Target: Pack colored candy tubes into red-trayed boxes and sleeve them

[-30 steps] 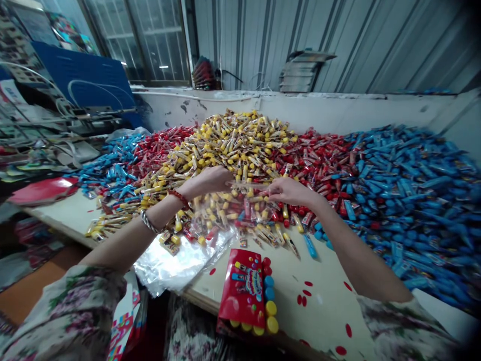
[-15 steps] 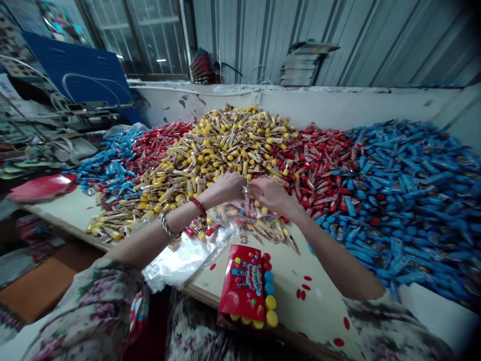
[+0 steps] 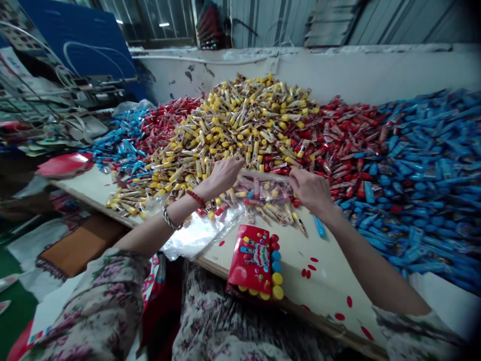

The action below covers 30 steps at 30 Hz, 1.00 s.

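A clear plastic bag [image 3: 266,176] is stretched between my two hands by its upper edge. My left hand [image 3: 224,175] grips one end, with its fingertips partly hidden. The other end is pinched in my right hand [image 3: 311,191]. Loose small tubes with yellow and red caps lie just below and behind the bag. Nearer to me, a red printed card pack [image 3: 250,260] rests at the table's front edge, with red, blue and yellow caps sticking out along its side. More clear plastic bags [image 3: 199,233] lie flat under my left forearm.
Heaped tubes cover the table's back: a yellow-capped pile [image 3: 240,115], a red pile [image 3: 334,135] and a blue pile [image 3: 432,175]. Red oval pieces [image 3: 308,271] dot the tabletop [image 3: 285,245]. Red sheets [image 3: 65,164] lie at the left, near a blue machine [image 3: 75,40].
My hands have moved apart, from close together to either side, pulling the bag's edge into a straight line. The view has tilted downward.
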Tool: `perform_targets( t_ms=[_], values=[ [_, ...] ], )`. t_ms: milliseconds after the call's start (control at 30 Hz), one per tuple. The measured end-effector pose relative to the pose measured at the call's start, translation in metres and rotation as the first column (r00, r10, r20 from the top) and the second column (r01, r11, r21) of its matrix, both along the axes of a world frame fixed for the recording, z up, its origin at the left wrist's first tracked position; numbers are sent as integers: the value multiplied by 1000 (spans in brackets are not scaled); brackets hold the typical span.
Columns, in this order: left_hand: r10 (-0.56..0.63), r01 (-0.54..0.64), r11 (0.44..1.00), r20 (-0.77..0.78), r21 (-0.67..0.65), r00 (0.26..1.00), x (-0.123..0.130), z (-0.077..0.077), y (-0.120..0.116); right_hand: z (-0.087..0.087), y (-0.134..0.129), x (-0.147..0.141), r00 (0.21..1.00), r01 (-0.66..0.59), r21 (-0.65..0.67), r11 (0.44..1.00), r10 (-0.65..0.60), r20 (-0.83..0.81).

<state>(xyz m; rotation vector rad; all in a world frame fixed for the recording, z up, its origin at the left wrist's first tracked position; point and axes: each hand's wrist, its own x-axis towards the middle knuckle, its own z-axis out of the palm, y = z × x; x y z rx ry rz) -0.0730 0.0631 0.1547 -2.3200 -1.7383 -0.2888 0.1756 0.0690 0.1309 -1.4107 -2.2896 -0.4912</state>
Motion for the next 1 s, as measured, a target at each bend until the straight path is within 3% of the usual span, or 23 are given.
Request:
perform_targets(
  t_ms=[67,133,233,300,367,433,467,533,600,667,833,1000],
  values=[
    [26,-29,998,49,61,998,-2,1,-5,2,-2,10,998,35,72,997,-32,-50],
    [30,-59,977,144,204,989,-4,0,-18,2,-13,20,984,43,154,987,-15,-180],
    [-30,-136,881,342,453,939,-4,-16,-50,-15,-45,26,860,114,177,978,-8,-510],
    [-98,-200,821,477,535,873,1,-43,-75,-39,-73,23,669,139,94,986,-23,-743],
    [-157,-249,797,587,550,794,6,-81,-97,-70,-98,15,382,62,-36,997,-57,-922],
    [-179,-282,811,676,512,715,12,-125,-112,-103,-117,9,141,-32,-142,989,-136,-981],
    [-169,-313,823,730,474,662,13,-146,-116,-118,-123,7,65,-72,-178,981,-174,-983],
    [-143,-376,847,842,376,520,13,-181,-116,-144,-128,6,-11,-149,-234,961,-238,-971],
    [-120,-397,876,921,274,370,11,-205,-111,-163,-124,8,-19,-218,-278,936,-288,-957],
    [-113,-353,909,945,223,307,9,-216,-104,-174,-117,11,43,-250,-330,910,-330,-943],
    [-101,-227,948,889,222,447,13,-212,-95,-182,-101,9,307,-220,-422,879,-349,-886],
    [-80,-195,959,860,203,504,14,-211,-89,-183,-88,9,364,-4,-334,942,-310,-878]
  ],
)
